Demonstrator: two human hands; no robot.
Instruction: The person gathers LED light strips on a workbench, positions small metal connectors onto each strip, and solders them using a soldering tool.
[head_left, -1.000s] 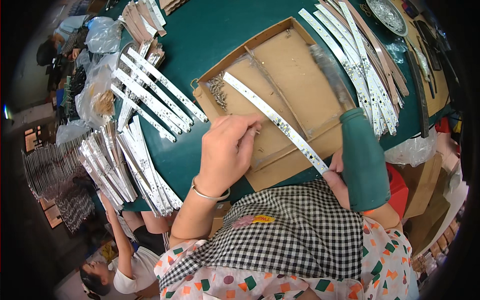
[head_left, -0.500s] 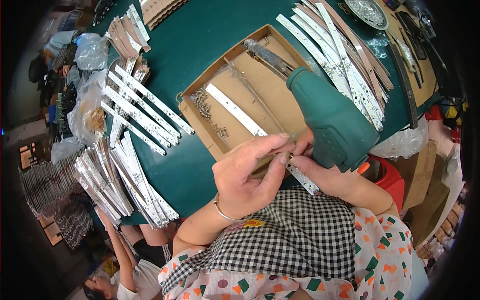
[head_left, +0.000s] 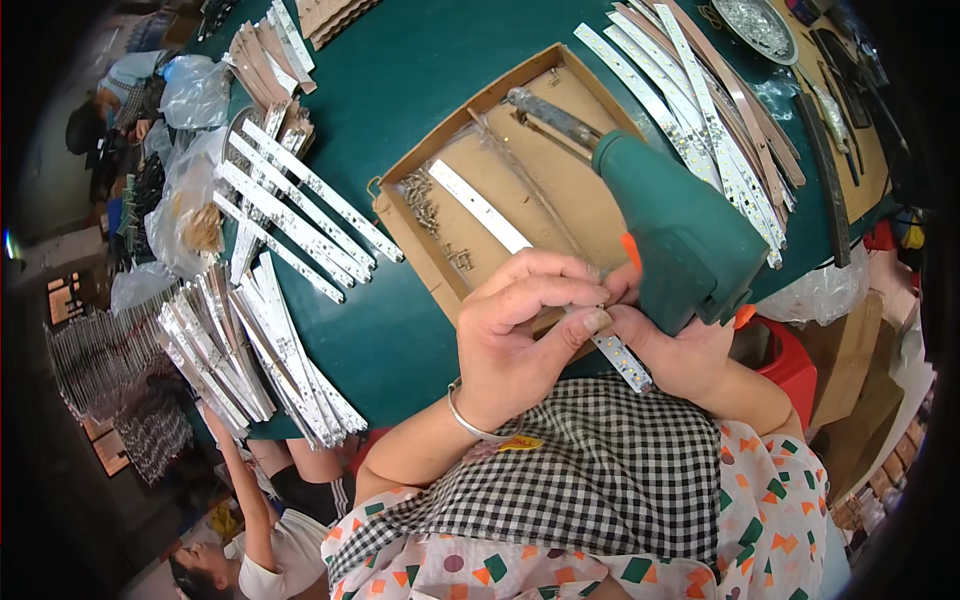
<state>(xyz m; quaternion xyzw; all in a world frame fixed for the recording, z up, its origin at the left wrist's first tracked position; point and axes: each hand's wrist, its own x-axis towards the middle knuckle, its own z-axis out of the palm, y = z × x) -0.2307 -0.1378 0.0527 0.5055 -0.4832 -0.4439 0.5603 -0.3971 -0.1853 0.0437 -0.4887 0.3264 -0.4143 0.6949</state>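
Note:
A narrow white LED strip board with rows of small yellow chips is pinched between my two hands. My left hand closes thumb and fingertips at its upper end, around a tiny piece too small to name. My right hand has its thumb against the strip. Over that hand lies a green pistol-shaped power tool with orange parts and a dark metal front, seemingly held in it; its grip is partly hidden. Another white strip section runs from the box under my left hand; whether both are one piece, I cannot tell.
A shallow cardboard box holds small screws and a thin rod. LED strip bundles lie left and right on the green table. Back right stands a metal dish. Another person is at lower left.
The view has shifted slightly, moving the scene a little right. My left fingers have closed down more on the strip's end, and the green tool has tilted a bit, showing its orange trigger.

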